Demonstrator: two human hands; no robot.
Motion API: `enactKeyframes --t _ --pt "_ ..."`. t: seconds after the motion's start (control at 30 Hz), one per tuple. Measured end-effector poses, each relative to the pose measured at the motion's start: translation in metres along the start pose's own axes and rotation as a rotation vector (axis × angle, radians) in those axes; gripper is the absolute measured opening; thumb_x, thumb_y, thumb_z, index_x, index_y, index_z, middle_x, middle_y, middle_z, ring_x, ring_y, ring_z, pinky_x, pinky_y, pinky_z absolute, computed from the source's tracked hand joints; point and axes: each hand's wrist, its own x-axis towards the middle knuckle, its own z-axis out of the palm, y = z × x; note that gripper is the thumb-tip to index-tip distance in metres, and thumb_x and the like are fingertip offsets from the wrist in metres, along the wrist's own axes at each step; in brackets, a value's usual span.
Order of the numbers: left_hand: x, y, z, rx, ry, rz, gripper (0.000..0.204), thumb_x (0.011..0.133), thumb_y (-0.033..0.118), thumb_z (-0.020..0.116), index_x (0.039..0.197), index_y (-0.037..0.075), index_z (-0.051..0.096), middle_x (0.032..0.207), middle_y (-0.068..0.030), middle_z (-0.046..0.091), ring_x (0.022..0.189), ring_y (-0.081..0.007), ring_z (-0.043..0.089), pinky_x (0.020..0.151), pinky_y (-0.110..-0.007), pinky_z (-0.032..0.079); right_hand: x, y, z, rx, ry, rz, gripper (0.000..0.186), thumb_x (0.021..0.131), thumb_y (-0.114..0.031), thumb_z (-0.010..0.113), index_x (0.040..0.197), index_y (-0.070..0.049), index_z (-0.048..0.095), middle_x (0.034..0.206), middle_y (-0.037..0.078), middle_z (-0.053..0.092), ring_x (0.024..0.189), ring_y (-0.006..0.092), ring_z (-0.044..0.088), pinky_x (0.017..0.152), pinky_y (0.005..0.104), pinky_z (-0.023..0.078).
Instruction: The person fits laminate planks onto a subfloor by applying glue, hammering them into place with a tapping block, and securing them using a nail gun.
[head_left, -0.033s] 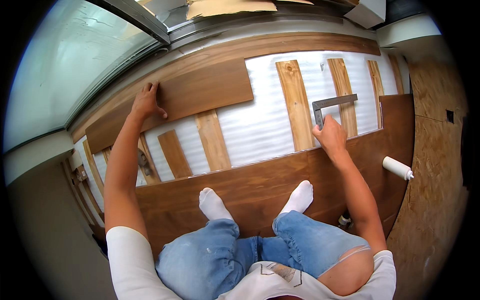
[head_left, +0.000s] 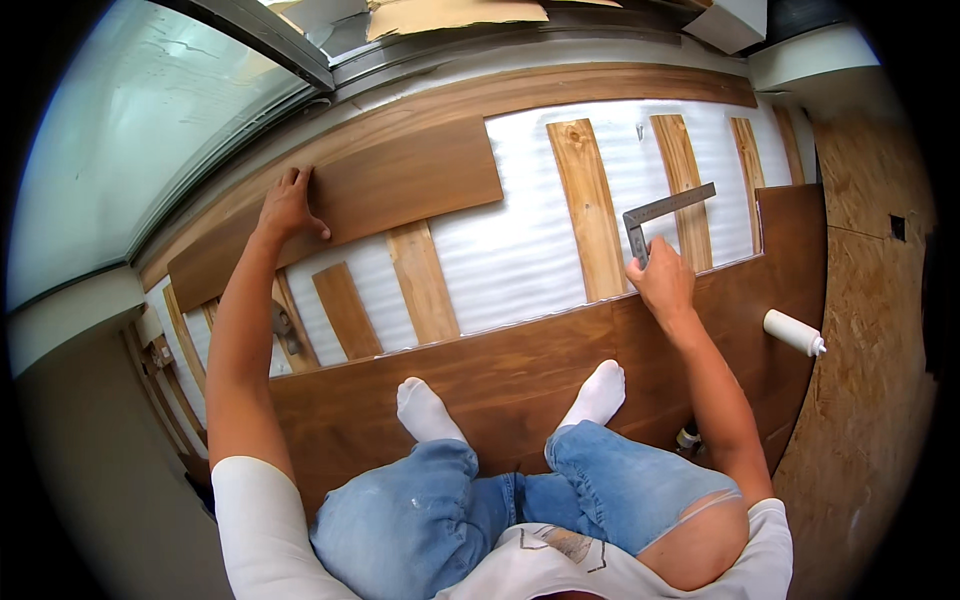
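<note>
My left hand (head_left: pixel 290 207) lies on a loose brown floorboard (head_left: pixel 400 175), thumb and fingers spread, fingertips toward its far long edge. My right hand (head_left: pixel 664 280) is closed around the short leg of a metal carpenter's square (head_left: pixel 672 204). The square's long blade points right, above the white foam underlay (head_left: pixel 515 250) and across a wooden batten (head_left: pixel 683 165). Below that hand runs the edge of the laid brown flooring (head_left: pixel 540 340). Part of the loose board's left end is hidden by my left forearm.
A white squeeze bottle (head_left: pixel 793 333) lies on the flooring at right. Between battens at left, a short brown board piece (head_left: pixel 345 310) sits near a hammer-like metal tool (head_left: pixel 288 328), partly hidden. A glass door (head_left: pixel 150 120) stands at far left; bare chipboard (head_left: pixel 860 330) lies at right.
The carpenter's square has tipped slightly in my right hand, its blade's far end rising a little. The whole view has shifted slightly; my left hand stays on the floorboard.
</note>
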Motion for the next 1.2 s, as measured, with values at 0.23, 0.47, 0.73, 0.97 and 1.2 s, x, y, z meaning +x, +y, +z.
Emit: enactKeyframes --t 0.23,0.47,0.73,0.97,1.2 --pt "-0.039 0.007 -0.007 0.069 0.321 0.022 0.122 0.044 0.018 0.096 0.152 0.007 0.04 0.134 -0.019 0.05 0.131 -0.0411 0.046 0.113 -0.048 0.039 -0.123 0.066 0.011 -0.017 0.18 -0.016 0.025 0.078 -0.02 0.073 0.088 -0.007 0.054 0.085 0.013 0.06 0.079 0.0347 0.066 0.065 0.049 0.056" --pt "-0.103 -0.029 -0.035 -0.039 0.278 0.188 0.048 0.064 0.0 0.083 0.105 0.002 0.057 0.112 -0.0167 0.054 0.11 -0.0397 0.055 0.093 -0.049 0.045 -0.224 0.115 0.052 -0.048 0.041 0.113 0.026 0.078 -0.019 0.073 0.091 -0.007 0.053 0.088 0.012 0.059 0.084 0.0318 0.066 0.067 0.0466 0.058" --pt "-0.132 -0.119 -0.014 -0.123 0.14 -0.011 0.022 0.087 0.013 0.066 0.107 0.004 0.061 0.092 -0.0239 0.064 0.088 -0.0486 0.06 0.077 -0.054 0.046 -0.242 0.13 0.076 -0.054 0.026 0.173 0.024 0.082 -0.02 0.07 0.093 -0.006 0.053 0.092 0.014 0.06 0.084 0.0352 0.067 0.068 0.0483 0.057" --pt "-0.152 -0.085 -0.062 -0.264 0.26 -0.088 0.055 0.092 0.008 0.066 0.145 -0.002 0.054 0.134 -0.02 0.064 0.124 -0.0297 0.062 0.109 -0.039 0.045 -0.194 0.084 0.011 0.046 0.031 0.065 0.029 0.089 -0.025 0.069 0.102 -0.001 0.063 0.105 0.019 0.069 0.096 0.0339 0.07 0.08 0.0424 0.059" --pt "-0.105 0.198 -0.134 -0.723 -0.087 0.33 0.055 0.09 0.001 0.065 0.144 0.0 0.057 0.116 -0.016 0.074 0.111 -0.0218 0.067 0.099 -0.034 0.049 -0.111 -0.048 0.008 1.827 -0.556 -0.041 0.071 0.097 -0.029 0.075 0.15 0.003 0.04 0.144 0.016 0.053 0.135 0.0218 0.052 0.113 0.0369 0.045"
